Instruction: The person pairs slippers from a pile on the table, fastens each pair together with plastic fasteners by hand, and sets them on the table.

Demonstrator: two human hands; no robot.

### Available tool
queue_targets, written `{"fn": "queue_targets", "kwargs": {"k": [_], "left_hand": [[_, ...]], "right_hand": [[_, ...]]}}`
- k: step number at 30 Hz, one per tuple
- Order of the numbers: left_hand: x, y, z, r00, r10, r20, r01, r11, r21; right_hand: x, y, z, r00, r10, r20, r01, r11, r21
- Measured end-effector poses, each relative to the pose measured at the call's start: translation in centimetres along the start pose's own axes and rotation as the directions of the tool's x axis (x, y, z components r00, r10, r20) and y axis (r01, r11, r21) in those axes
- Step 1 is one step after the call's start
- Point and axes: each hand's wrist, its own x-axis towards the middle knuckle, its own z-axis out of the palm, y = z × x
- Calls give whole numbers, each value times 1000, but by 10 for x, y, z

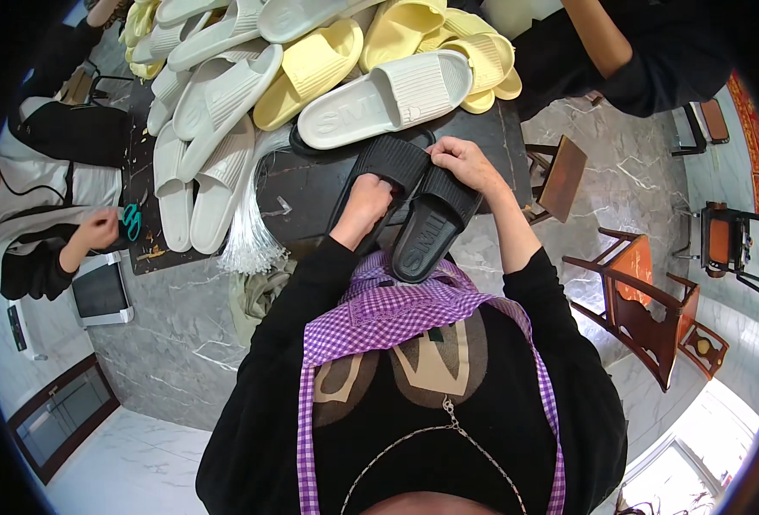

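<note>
A pair of black slide slippers is at the table's near edge, toes pointing away from me. My left hand [367, 206] is closed, its fingers tucked into the foot opening of the left black slipper [390, 161]; the fingertips are hidden under the ribbed strap. With thumb and fingers pinched, my right hand [470, 163] grips the toe end of the right black slipper [427, 236], whose heel tilts down toward my purple checked apron [397, 313]. Another dark slipper partly shows behind the pair, beneath a light grey slipper [388, 99]. A bundle of clear plastic strands [251, 223] hangs over the edge to the left.
Grey and yellow slippers [311, 73] are heaped across the dark table [306, 202]. At left, a co-worker's hand [96, 230] is beside teal-handled scissors [130, 221]. Another person's arm [598, 39] is at far right. A wooden stool [560, 178] and wooden chair [633, 296] stand right.
</note>
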Motion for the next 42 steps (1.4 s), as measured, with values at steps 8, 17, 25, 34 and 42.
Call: {"fn": "queue_targets", "kwargs": {"k": [8,17,25,34,42], "left_hand": [[3,0,25,885,451,-118,-262,690,675],[11,1,20,897,436,-65,-264,650,713],[13,2,25,898,420,-131,-230,701,675],[11,2,19,884,452,-117,-296,736,609],[-24,61,9,744,668,-3,-560,627,542]], "right_hand": [[3,4,-4,999,-32,17,30,991,128],[23,9,-11,988,-53,147,22,978,209],[26,18,-6,999,-25,-46,28,997,69],[12,0,9,930,-260,-261,124,888,-442],[5,1,7,759,-532,-376,239,764,-599]]}}
